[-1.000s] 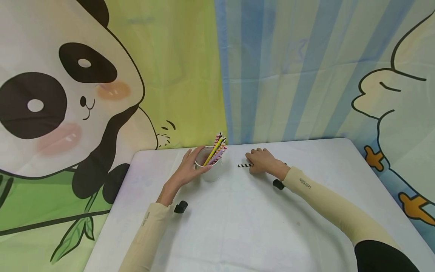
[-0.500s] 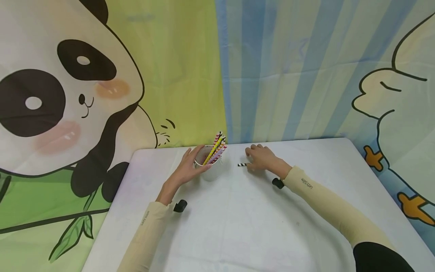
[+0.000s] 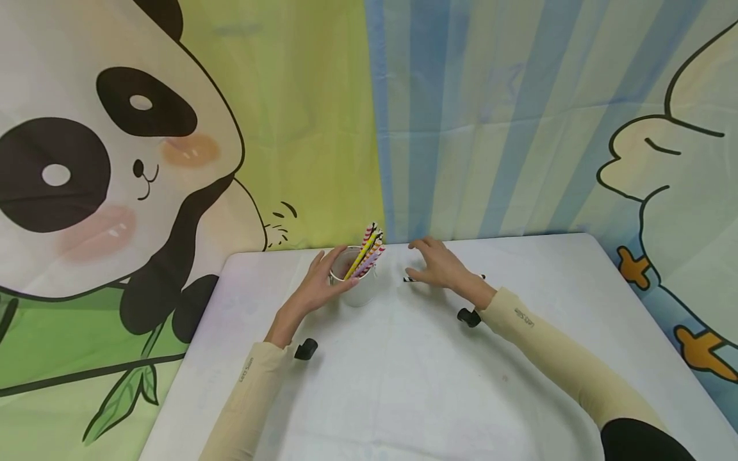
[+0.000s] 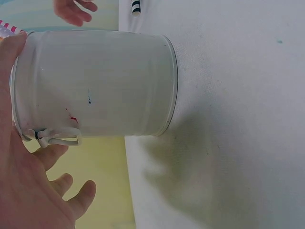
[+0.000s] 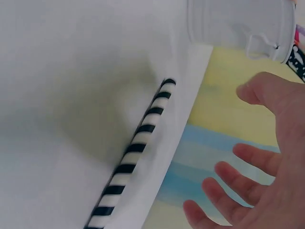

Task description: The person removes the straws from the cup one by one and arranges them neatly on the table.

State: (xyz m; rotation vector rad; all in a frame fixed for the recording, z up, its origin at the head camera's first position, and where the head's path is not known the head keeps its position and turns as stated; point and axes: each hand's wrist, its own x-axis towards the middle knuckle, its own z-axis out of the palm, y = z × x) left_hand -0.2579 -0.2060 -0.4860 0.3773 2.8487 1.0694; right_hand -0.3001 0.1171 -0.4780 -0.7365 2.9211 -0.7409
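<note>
A small white bucket stands upright at the back of the table, with several patterned straws leaning in it. My left hand holds it at the rim, thumb on the near side; the left wrist view shows the other fingers spread by its handle lug. My right hand hovers over a black-and-white striped straw lying on the table. Its fingers are spread and hold nothing. In the head view, that hand covers the straw's middle.
The white table ends at the back against a printed cloth with a panda and blue stripes. Each wrist carries a small black camera; the left one sits just above the tabletop.
My right hand has come up off the straw, its fingers spreading and shifting slightly left toward the bucket. The straw stays on the table. My left hand and the bucket have not moved.
</note>
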